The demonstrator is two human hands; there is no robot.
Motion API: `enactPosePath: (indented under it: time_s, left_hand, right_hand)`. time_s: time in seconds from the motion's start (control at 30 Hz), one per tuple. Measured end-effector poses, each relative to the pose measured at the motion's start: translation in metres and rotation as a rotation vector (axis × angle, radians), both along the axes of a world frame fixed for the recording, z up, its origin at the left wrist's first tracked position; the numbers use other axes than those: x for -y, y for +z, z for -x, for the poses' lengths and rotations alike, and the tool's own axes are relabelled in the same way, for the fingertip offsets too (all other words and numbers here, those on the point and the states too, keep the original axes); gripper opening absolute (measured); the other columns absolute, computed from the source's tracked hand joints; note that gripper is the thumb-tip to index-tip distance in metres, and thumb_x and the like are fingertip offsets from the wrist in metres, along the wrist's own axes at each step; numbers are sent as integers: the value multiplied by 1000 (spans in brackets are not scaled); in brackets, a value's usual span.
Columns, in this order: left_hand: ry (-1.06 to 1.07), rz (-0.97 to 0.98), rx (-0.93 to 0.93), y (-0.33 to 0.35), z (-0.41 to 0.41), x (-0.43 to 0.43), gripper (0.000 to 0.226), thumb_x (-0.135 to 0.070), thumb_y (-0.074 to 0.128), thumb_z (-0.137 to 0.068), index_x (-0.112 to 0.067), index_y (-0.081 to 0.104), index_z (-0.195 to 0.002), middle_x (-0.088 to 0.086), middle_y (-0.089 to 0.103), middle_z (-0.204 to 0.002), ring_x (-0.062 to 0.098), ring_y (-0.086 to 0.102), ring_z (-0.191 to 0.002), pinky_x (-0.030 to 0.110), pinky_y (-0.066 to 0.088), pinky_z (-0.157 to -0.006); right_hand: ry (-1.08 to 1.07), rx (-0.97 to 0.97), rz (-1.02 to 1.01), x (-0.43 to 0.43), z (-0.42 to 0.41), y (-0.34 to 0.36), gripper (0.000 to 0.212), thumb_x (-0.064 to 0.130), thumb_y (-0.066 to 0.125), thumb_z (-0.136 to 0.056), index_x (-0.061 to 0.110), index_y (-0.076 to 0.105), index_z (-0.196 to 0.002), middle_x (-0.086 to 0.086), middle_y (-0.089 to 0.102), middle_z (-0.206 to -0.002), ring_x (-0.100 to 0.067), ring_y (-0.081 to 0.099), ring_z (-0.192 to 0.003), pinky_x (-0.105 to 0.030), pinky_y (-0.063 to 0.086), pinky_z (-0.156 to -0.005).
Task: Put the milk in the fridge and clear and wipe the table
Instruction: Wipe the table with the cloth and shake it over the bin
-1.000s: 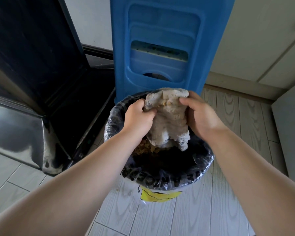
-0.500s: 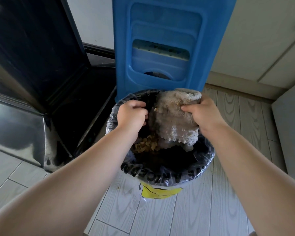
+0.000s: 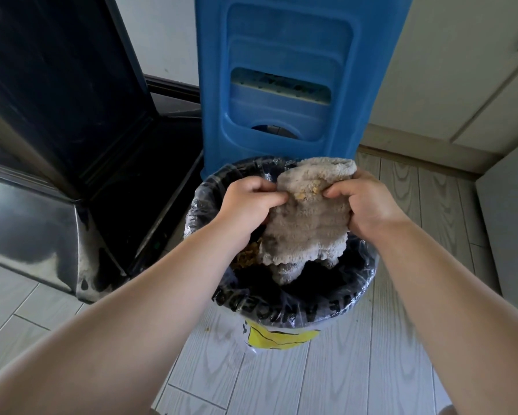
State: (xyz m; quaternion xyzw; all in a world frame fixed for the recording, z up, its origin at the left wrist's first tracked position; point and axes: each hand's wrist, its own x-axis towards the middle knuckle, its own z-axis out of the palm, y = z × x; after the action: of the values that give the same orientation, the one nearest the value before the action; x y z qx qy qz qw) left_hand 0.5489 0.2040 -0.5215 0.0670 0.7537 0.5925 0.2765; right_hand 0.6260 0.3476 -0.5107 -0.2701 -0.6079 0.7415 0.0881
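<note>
Two hands pinch the top edge of the grey cloth (image 3: 308, 226), left hand (image 3: 250, 203) and right hand (image 3: 364, 205) level and equally near; it hangs lengthwise between them, directly over the lined bin (image 3: 281, 310), crumbs (image 3: 307, 193) clinging

**Head camera, looking down**

One wide-angle view, worn on the head, faces forward and steeply down. Left hand (image 3: 249, 206) and right hand (image 3: 368, 205) grip a cloth (image 3: 308, 223) mid-frame, near the lens. A lined bin (image 3: 281, 310) sits just below the grip.
</note>
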Motion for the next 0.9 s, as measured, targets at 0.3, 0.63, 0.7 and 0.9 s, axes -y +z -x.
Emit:
enactPosePath:
  time_s: [0.3,0.63,0.7,0.9]
  left_hand:
    - [191,27,115,-2,10,6,19,5,54,-76,-12,60,-71,5,59,-78,19,58,-77,26,52,-59]
    - [-91,-7,221,-8,-1,0,53,-21,68,-75,-27,55,-125,4,62,-117,25,59,-106,48,48,-96]
    - [-77,12,151,-10,-2,0,38,-18,71,-76,-21,62,-112,4,65,-109,23,62,-99,41,52,-89]
    - [-123,249,-255,-5,0,8,10,-14,64,-80,-14,68,-89,0,62,-74,12,54,-63,22,42,-57]
  right_hand:
    - [-209,105,-19,-1,1,3,32,-15,46,-74,14,58,-69,-6,63,-66,-31,63,-75,-49,55,-74]
    - [-135,31,121,5,1,6,34,-14,42,-71,11,63,-79,-3,70,-63,-26,68,-69,-38,58,-66]
    - [-136,48,119,3,-1,7,33,-15,41,-73,10,62,-77,-2,69,-61,-24,67,-65,-35,58,-63]
    - [-189,145,-7,1,-1,6,29,-15,44,-72,11,56,-66,-6,60,-64,-25,60,-64,-40,54,-68]
